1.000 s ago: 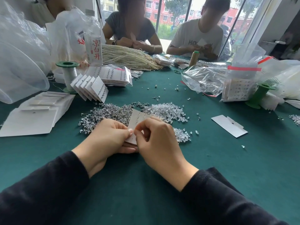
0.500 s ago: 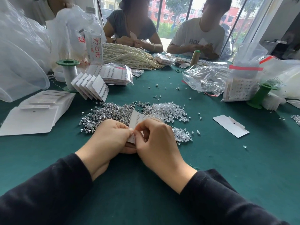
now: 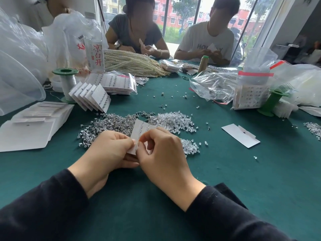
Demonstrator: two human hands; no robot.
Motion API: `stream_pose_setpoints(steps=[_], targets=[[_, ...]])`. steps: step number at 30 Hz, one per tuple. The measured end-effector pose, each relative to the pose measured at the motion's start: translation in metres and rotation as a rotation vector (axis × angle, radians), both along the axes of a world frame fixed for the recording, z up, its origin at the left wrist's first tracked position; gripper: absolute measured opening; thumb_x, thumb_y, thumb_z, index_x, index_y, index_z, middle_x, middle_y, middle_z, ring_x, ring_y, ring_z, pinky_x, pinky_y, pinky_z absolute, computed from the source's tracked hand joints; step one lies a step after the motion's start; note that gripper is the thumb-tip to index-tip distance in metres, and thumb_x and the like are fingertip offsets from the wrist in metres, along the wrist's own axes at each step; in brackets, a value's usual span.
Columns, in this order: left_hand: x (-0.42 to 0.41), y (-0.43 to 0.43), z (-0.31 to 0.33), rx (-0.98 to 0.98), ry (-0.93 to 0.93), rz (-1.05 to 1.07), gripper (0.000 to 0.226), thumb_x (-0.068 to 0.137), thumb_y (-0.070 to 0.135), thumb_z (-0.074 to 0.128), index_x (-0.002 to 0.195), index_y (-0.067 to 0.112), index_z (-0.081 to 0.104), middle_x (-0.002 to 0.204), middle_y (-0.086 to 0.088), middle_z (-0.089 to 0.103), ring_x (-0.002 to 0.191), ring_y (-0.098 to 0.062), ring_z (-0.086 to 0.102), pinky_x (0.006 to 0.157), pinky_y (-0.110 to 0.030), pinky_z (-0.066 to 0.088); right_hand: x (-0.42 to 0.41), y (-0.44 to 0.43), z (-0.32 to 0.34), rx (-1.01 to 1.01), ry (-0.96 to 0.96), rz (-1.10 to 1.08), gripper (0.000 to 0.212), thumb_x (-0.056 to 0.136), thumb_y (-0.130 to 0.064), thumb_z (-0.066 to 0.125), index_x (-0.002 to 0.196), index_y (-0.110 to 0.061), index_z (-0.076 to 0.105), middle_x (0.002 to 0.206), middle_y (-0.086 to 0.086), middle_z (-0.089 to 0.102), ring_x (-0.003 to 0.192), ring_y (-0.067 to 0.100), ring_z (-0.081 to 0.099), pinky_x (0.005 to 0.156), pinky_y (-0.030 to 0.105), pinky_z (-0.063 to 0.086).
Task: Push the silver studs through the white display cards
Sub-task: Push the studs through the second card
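A white display card (image 3: 139, 132) stands tilted between my hands above the green table (image 3: 243, 171). My left hand (image 3: 106, 152) pinches the card's lower left edge. The thumb and forefinger of my right hand (image 3: 161, 152) press on the card's face near its lower end; whether a stud sits under them is hidden. A row of small studs runs along the card's upper part. Just behind the card lies a heap of loose silver studs (image 3: 107, 126), and to its right a heap of clear plastic backs (image 3: 175, 120).
Blank folded cards (image 3: 33, 127) lie at the left, finished cards (image 3: 92, 97) lean behind them, and one blank card (image 3: 240, 135) lies at the right. Green spools (image 3: 65, 80), plastic bags (image 3: 213, 86), pearl strands (image 3: 132, 62) and a bottle (image 3: 94, 47) crowd the back. Three people sit at the far side.
My hands have stayed together on the card, with only small finger shifts. The view has tilted slightly.
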State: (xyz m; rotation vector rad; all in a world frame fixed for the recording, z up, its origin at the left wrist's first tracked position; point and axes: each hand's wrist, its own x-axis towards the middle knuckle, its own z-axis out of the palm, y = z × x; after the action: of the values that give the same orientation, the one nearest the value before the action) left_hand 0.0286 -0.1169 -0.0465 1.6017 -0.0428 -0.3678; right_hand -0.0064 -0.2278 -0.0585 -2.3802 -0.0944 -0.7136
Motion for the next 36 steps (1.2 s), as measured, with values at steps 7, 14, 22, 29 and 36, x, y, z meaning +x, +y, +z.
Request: stream_pose_setpoints(steps=[7,14,22,29,36], targets=[[-0.005,-0.002,-0.006,0.089,-0.113,0.043,0.026,0.09,0.002,0.049,0.067,-0.002,0.06,0.066,-0.019,0.064,0.05,-0.017,0.061,0.047,-0.024,0.055,0.0,0.001,0.001,-0.083,0.007,0.04,0.007,0.078,-0.019,0.059,0.071,-0.017,0.06,0.059,-0.019,0.031,0.06,0.012,0.042,0.068,0.027,0.034],[-0.006,0.002,0.007,0.019,-0.143,-0.005,0.028,0.09,0.006,0.052,0.062,0.003,0.059,0.053,-0.01,0.062,0.042,-0.014,0.061,0.039,-0.018,0.046,-0.001,-0.004,0.002,-0.01,-0.089,0.015,0.012,0.077,-0.014,0.061,0.069,-0.021,0.056,0.059,-0.019,0.035,0.055,0.007,0.039,0.059,0.022,0.032],[0.052,0.073,0.006,0.993,-0.779,0.332,0.028,0.081,-0.002,0.055,0.105,0.003,0.069,0.102,-0.021,0.068,0.097,-0.035,0.06,0.09,-0.037,0.045,0.005,-0.015,0.01,0.154,-0.224,-0.02,0.018,0.079,-0.001,0.061,0.075,-0.018,0.057,0.076,-0.006,0.053,0.072,0.007,0.051,0.069,0.005,0.038],[0.065,0.081,-0.001,1.286,-0.742,0.239,0.02,0.08,0.011,0.059,0.09,0.023,0.072,0.105,-0.009,0.06,0.105,-0.031,0.047,0.086,-0.037,0.037,0.008,-0.025,0.02,0.928,0.132,0.124,0.017,0.089,-0.005,0.055,0.076,-0.017,0.056,0.085,0.008,0.062,0.076,0.014,0.062,0.068,0.028,0.055],[0.076,0.077,-0.006,1.202,-0.773,0.224,0.011,0.08,0.004,0.053,0.083,0.01,0.063,0.093,-0.011,0.063,0.094,-0.03,0.052,0.081,-0.037,0.039,0.006,-0.029,0.029,1.401,0.402,0.396,0.014,0.086,0.001,0.05,0.095,-0.007,0.057,0.095,0.014,0.071,0.082,0.025,0.068,0.066,0.034,0.057]])
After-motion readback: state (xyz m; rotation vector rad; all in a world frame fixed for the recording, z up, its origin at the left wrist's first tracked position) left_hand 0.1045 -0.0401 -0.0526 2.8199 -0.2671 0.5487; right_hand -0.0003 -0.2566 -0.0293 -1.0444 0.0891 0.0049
